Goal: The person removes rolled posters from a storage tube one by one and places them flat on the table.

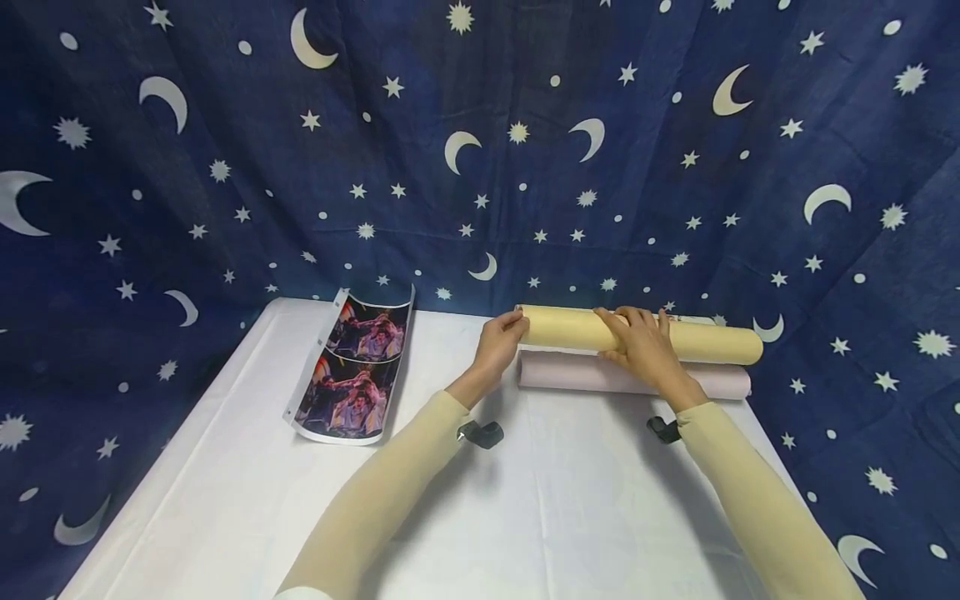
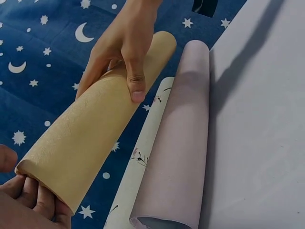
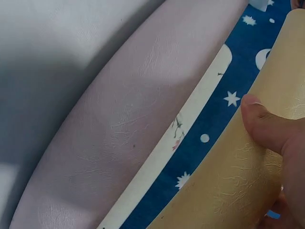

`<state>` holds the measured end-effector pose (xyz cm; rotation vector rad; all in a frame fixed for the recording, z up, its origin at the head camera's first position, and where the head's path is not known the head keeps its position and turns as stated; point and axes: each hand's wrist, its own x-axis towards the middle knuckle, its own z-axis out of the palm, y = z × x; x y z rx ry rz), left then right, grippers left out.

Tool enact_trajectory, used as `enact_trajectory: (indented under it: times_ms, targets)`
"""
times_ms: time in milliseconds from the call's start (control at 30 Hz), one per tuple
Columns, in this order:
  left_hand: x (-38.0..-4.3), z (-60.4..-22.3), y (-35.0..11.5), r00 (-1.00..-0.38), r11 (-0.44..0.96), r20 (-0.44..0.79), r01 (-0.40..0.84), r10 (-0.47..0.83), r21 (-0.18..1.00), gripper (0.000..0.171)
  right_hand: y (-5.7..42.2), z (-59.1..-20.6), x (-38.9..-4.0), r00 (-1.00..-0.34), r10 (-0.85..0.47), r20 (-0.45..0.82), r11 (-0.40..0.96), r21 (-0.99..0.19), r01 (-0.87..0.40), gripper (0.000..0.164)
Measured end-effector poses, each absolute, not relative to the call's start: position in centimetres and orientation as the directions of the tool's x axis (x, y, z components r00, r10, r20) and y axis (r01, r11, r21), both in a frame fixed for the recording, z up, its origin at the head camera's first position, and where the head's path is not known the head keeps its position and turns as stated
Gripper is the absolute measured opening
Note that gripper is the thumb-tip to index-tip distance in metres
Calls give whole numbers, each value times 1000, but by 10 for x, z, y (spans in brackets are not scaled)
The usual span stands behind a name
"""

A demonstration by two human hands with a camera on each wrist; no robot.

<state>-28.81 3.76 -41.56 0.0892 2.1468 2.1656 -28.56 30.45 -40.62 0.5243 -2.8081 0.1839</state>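
A yellow roll of textured wallpaper (image 1: 562, 328) is held in both hands at the back right of the table. My left hand (image 1: 497, 346) pinches its left end, the fingers at the open rim in the left wrist view. Farther along, my right hand (image 1: 643, 348) grips the roll from above, its thumb (image 3: 267, 126) on the near side. A pale pink roll (image 1: 562, 372) lies just in front, on the table. Between the two, a white roll with a floral print (image 2: 148, 136) shows in the left wrist view; the head view mostly hides it.
On the table's left lies a curled glossy sheet (image 1: 356, 367) with two printed pictures. A dark blue curtain (image 1: 420, 108) with moons and stars hangs behind the white-covered table (image 1: 225, 500). Black wrist mounts (image 1: 483, 435) sit at both sleeves.
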Motion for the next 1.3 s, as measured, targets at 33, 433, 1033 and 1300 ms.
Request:
enact_trajectory:
  times_ms: [33,433,1033,1300]
  targets:
    - [-287,-416,36,-994,0,-23,-23,104,1000,44,304,-406,-284,-891,-341,299,923,-70,-377,80]
    - [-272,-421,25,-991,3,-31,-30,131,1000,44,296,-406,-263,-864,-381,328,911,-29,-412,87]
    - [-245,-437,8,-981,26,-63,-59,186,998,40,287,-424,-234,-829,-420,369,892,-1,-452,80]
    - [-235,-446,-1,-966,27,-87,-83,245,996,42,281,-431,-223,-831,-435,347,885,-4,-465,81]
